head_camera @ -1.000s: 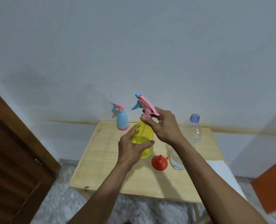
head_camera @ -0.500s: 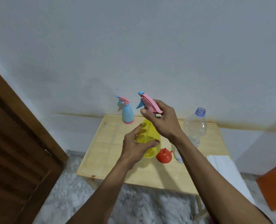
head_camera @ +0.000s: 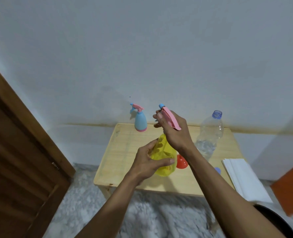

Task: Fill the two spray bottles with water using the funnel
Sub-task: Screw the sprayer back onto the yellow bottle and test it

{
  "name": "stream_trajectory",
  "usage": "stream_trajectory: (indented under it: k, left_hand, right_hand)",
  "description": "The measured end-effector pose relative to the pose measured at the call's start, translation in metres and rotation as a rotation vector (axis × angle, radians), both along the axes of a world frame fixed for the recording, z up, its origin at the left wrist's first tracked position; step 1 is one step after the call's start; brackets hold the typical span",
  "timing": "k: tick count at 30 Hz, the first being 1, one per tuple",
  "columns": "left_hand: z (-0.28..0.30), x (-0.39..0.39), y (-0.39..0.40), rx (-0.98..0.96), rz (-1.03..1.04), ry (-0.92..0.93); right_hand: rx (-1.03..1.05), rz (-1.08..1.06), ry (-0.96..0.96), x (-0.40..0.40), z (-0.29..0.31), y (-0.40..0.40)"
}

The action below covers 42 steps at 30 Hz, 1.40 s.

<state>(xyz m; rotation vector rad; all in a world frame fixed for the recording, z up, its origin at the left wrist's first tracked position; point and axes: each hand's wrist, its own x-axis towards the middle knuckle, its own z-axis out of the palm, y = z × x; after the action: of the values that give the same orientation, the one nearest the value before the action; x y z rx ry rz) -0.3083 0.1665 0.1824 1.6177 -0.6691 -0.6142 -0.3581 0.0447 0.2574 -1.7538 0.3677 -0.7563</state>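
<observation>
Left hand (head_camera: pixel 148 164) wrapped round tilted yellow spray bottle (head_camera: pixel 164 158) (neck leaning away, up-right), right hand (head_camera: pixel 174 133) gripping its pink trigger head (head_camera: pixel 169 117), nozzle pointing up-left.

The right hand (head_camera: pixel 174 133) is covering the yellow spray bottle's (head_camera: pixel 163 157) neck, so whether the pink trigger head (head_camera: pixel 170 120) is seated cannot be told. The right forearm is hiding part of the red funnel (head_camera: pixel 181 162) and most of a small blue cap (head_camera: pixel 217 170) near the table's (head_camera: pixel 118 162) right edge.
</observation>
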Motion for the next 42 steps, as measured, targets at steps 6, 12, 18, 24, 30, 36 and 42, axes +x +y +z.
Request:
stream_trajectory:
  k: [6, 12, 18, 24, 30, 36, 42]
  left_hand:
    - [-0.012, 0.011, 0.059, 0.153, -0.004, -0.121]
    - [-0.026, 0.026, 0.119, 0.461, 0.086, -0.399]
    - [-0.032, 0.026, 0.143, 0.707, -0.069, -0.545]
    - [-0.035, 0.024, 0.148, 0.882, -0.124, -0.581]
    - [-0.031, 0.024, 0.145, 0.979, -0.152, -0.562]
    - [-0.03, 0.022, 0.14, 1.026, -0.172, -0.554]
    - [-0.031, 0.021, 0.137, 1.027, -0.172, -0.537]
  right_hand:
    - [0.095, -0.186, 0.066, -0.019, -0.011, 0.035]
    - [0.123, -0.312, 0.2, -0.05, -0.043, 0.072]
    - [0.065, -0.309, 0.48, -0.068, -0.082, 0.108]
    - [0.079, -0.317, 0.622, -0.077, -0.111, 0.122]
    - [0.098, -0.311, 0.709, -0.079, -0.114, 0.125]
    - [0.117, -0.307, 0.754, -0.075, -0.119, 0.122]
    - [0.107, -0.317, 0.767, -0.074, -0.116, 0.117]
